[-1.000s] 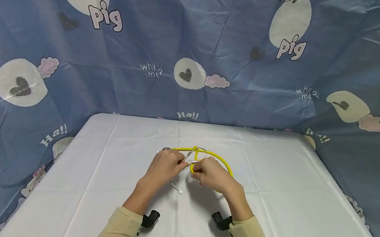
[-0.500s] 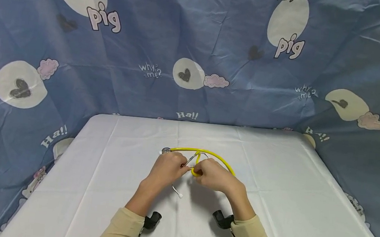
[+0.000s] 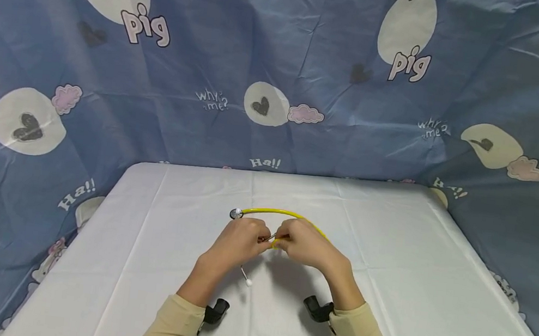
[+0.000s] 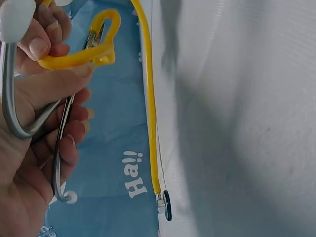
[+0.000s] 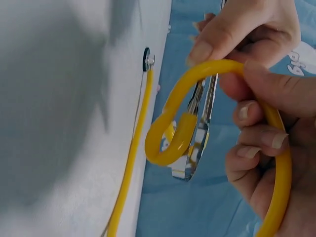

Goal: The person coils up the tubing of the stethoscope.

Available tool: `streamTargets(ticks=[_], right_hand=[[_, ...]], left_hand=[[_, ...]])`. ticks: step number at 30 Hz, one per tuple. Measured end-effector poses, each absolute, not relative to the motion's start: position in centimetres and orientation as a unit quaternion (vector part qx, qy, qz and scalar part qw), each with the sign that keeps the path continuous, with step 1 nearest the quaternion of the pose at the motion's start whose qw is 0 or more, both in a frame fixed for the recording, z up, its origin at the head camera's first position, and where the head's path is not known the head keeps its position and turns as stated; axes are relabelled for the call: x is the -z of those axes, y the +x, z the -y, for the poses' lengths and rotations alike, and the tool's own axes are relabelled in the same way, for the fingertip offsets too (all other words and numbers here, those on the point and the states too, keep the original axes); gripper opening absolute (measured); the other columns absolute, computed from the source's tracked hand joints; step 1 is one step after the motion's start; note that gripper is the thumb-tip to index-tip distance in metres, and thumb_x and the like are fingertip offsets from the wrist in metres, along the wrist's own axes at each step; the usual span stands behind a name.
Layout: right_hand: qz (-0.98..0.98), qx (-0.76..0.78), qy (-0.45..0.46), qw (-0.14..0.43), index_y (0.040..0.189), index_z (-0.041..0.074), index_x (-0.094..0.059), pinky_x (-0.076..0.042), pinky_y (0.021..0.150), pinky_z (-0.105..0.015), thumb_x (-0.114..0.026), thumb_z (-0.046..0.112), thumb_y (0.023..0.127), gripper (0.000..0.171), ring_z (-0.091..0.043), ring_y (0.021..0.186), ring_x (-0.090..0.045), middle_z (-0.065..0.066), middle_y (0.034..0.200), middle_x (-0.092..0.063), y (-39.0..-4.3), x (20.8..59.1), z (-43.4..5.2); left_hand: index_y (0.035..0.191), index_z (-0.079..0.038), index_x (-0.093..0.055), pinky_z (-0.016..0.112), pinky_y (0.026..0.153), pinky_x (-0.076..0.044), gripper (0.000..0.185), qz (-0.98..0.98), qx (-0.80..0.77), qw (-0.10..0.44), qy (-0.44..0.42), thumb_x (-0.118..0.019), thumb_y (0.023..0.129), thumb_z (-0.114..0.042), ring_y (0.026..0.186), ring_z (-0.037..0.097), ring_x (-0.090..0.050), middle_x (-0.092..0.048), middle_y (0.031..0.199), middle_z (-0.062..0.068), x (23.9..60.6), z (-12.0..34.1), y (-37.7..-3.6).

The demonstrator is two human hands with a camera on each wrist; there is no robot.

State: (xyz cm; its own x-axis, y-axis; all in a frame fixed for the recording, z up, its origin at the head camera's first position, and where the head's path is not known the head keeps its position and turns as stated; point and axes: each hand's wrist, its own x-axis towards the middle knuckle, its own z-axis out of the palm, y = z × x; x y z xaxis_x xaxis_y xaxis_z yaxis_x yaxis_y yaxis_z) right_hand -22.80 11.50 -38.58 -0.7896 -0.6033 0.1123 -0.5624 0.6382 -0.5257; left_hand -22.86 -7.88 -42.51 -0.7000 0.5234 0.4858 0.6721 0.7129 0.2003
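Note:
A stethoscope with yellow tubing point(image 3: 272, 211) lies on the middle of the white table point(image 3: 406, 270). Its metal chest piece point(image 3: 236, 214) rests on the cloth just beyond my left hand. My left hand point(image 3: 257, 238) grips the curved metal ear tubes point(image 4: 12, 116); one white ear tip point(image 3: 248, 282) hangs below it. My right hand point(image 3: 284, 238) pinches a folded loop of the yellow tube point(image 5: 197, 79) against the metal fork point(image 5: 200, 133). The two hands touch. In the left wrist view the long tube point(image 4: 150, 113) runs down to the chest piece point(image 4: 165, 205).
A blue cartoon-print cloth point(image 3: 279, 70) hangs behind and around the table. Black camera mounts sit at my left wrist point(image 3: 215, 311) and right wrist point(image 3: 316, 308). Bare white tabletop spreads to both sides of the hands.
The hands have closed together. The raised yellow loop behind them has dropped out of sight into the right hand, and the chest piece now shows past the left hand.

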Motion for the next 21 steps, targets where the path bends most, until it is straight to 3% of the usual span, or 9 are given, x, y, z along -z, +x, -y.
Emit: streamTargets(ticks=[10, 21], right_hand=[[-0.917, 0.288, -0.274, 0.039, 0.084, 0.018, -0.076, -0.049, 0.062, -0.026, -0.075, 0.016, 0.087, 0.005, -0.006, 0.067, -0.058, 0.01, 0.08, -0.07, -22.8, 38.4, -12.2], [-0.898, 0.336, -0.284, 0.027, 0.075, 0.021, -0.074, -0.05, 0.063, -0.024, -0.08, 0.017, 0.082, 0.01, -0.005, 0.067, -0.06, 0.012, 0.075, -0.068, -23.7, 38.7, -13.0]], left_hand=[[0.063, -0.025, -0.059, 0.015, 0.057, -0.035, 0.028, 0.885, 0.221, 0.126, -0.389, -0.077, 0.082, -0.017, 0.061, -0.001, -0.041, -0.05, 0.066, -0.015, 42.2, 7.9, -22.9], [0.077, -0.021, -0.073, 0.015, 0.06, -0.039, 0.012, 0.873, 0.259, 0.066, -0.408, -0.073, 0.088, -0.016, 0.066, -0.001, -0.047, -0.055, 0.072, -0.015, 41.9, 7.8, -22.4]])
